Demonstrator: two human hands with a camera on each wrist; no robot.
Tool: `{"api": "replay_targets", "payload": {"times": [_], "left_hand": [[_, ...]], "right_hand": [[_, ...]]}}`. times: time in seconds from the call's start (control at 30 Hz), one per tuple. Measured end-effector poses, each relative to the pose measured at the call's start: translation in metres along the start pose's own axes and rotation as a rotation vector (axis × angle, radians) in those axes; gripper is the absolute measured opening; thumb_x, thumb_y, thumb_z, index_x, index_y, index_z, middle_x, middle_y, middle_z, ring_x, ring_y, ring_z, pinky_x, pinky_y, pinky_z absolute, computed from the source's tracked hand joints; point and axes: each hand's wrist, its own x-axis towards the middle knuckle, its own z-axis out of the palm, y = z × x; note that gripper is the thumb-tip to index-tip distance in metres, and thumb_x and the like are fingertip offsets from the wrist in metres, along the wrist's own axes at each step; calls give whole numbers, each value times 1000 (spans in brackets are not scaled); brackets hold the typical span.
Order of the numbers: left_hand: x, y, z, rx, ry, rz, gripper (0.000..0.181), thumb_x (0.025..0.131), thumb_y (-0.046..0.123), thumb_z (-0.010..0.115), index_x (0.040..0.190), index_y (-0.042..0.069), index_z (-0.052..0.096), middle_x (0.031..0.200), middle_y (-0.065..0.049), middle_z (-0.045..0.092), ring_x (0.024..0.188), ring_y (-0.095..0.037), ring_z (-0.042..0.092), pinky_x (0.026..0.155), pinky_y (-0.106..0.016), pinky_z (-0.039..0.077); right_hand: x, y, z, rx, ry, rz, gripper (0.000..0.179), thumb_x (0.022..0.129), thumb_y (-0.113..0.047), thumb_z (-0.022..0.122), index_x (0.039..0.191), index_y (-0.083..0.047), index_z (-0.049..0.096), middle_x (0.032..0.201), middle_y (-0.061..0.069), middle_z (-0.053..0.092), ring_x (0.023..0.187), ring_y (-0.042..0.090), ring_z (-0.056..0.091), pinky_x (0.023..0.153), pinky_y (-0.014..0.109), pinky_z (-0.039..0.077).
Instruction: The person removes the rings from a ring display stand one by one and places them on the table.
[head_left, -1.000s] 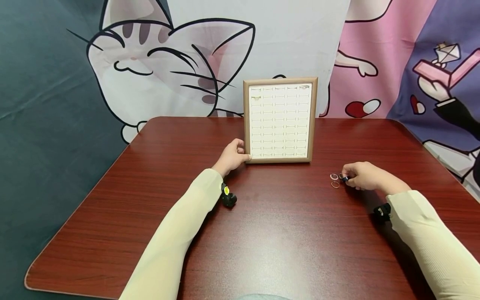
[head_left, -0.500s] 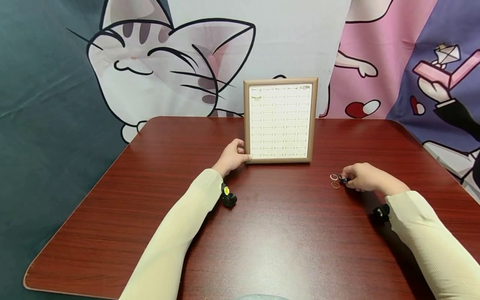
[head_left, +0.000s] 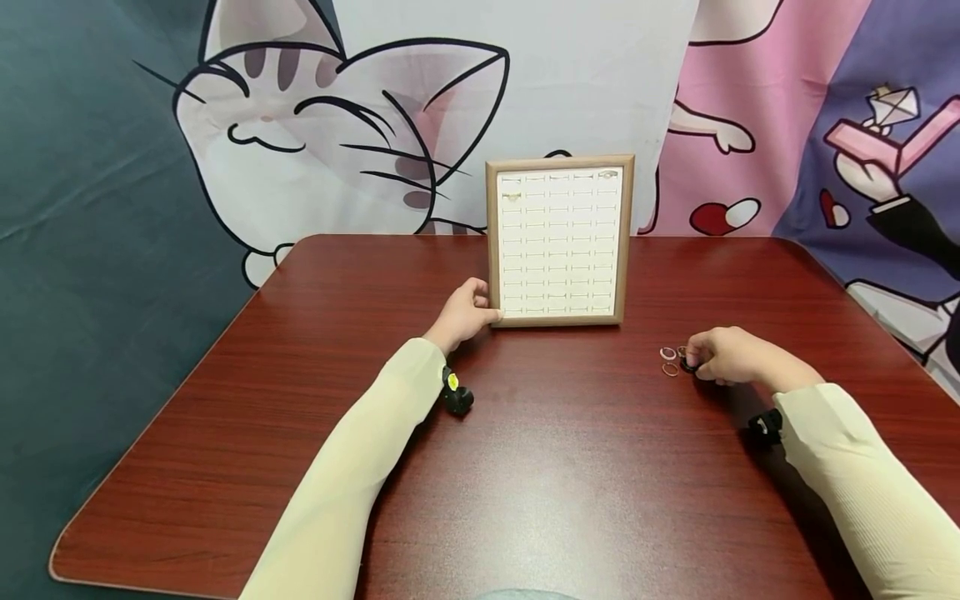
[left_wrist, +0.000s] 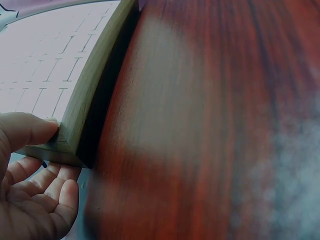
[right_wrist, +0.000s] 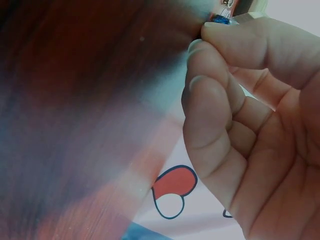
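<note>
At the back of the table stands a wood-framed ring display board (head_left: 557,242) with a white slotted panel. My left hand (head_left: 460,315) grips its lower left corner; in the left wrist view the thumb (left_wrist: 32,128) lies on the front and the fingers are beneath and behind. On the tabletop, my right hand (head_left: 726,354) pinches a dark ring (head_left: 687,367) at its fingertips, partly hidden. A bluish bit of that ring (right_wrist: 220,19) shows past the thumb in the right wrist view. Beside it lie a silvery ring (head_left: 667,359), a thin ring (head_left: 670,375) and another, half covered ring (head_left: 682,349).
Two rings sit in the board, a gold-coloured ring (head_left: 512,197) at upper left and a silvery ring (head_left: 608,174) at upper right. The reddish-brown table (head_left: 360,283) reaches back to a cartoon-printed cloth (head_left: 585,75). A black wrist camera (head_left: 456,395) hangs under the left sleeve.
The dark ring has tipped from showing a bluish side to lying lower and flatter at the right fingertips, and the right hand has dipped slightly. The left hand and board stay put.
</note>
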Motion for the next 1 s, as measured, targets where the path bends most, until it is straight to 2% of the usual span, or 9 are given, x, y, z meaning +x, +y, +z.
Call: {"api": "replay_targets", "payload": {"times": [0.4,1.0], "left_hand": [[1,-2,1,3,1,7,44,77,10,69,113,6,45,104,-15,60,94,-22,53,78,-31,43],[1,0,0,-11,-1,-1,43,76,9,69,112,5,45,103,-15,59,93,-22,52,78,-30,42]], "right_hand": [[0,-1,-1,11,-7,4,10,75,0,58,83,-5,55,65,1,52,54,14,51,49,29,43],[3,-20,-20,-34,92,-67,9,77,-1,59,83,-7,56,64,2,58,56,15,51,52,29,39]]}}
